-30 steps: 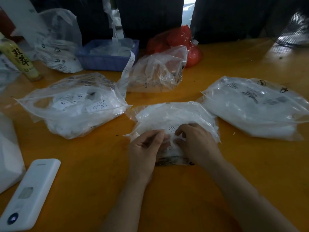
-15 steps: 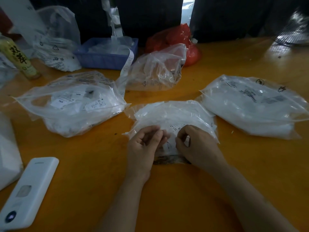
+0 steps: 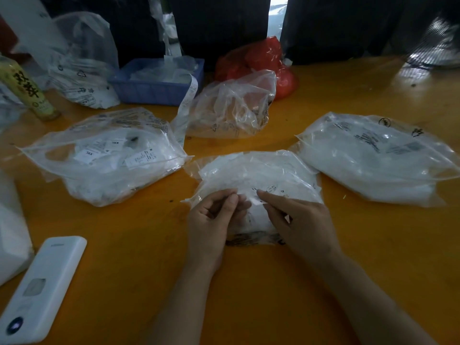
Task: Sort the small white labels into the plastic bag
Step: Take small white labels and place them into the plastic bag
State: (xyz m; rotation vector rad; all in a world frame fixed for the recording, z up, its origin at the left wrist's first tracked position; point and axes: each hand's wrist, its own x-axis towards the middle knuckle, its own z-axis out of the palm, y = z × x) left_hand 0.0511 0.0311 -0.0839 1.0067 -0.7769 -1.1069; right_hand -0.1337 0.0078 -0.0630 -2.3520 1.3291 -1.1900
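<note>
A clear plastic bag (image 3: pixel 256 173) full of small white labels lies in the middle of the orange table (image 3: pixel 249 282), just beyond both hands. Printed labels (image 3: pixel 272 190), one marked XL, show through its film. My left hand (image 3: pixel 211 222) is at the bag's near edge, thumb and curled fingers pinching a small white label (image 3: pixel 254 200). My right hand (image 3: pixel 301 220) faces it with the forefinger stretched to that label. Its other fingers are curled, and a white sliver (image 3: pixel 287 217) shows between them.
Two more label-filled bags lie left (image 3: pixel 107 158) and right (image 3: pixel 373 160). Behind are a crumpled clear bag (image 3: pixel 231 108), a blue basket (image 3: pixel 154 85) with a label strip (image 3: pixel 189 95), and a red bag (image 3: pixel 258 58). A bottle (image 3: pixel 25 90) and a white device (image 3: pixel 42 285) sit on the left.
Both hands stay at the centre bag's near edge. The right forefinger has straightened toward the label between the hands, and the left fingers have closed into a pinch.
</note>
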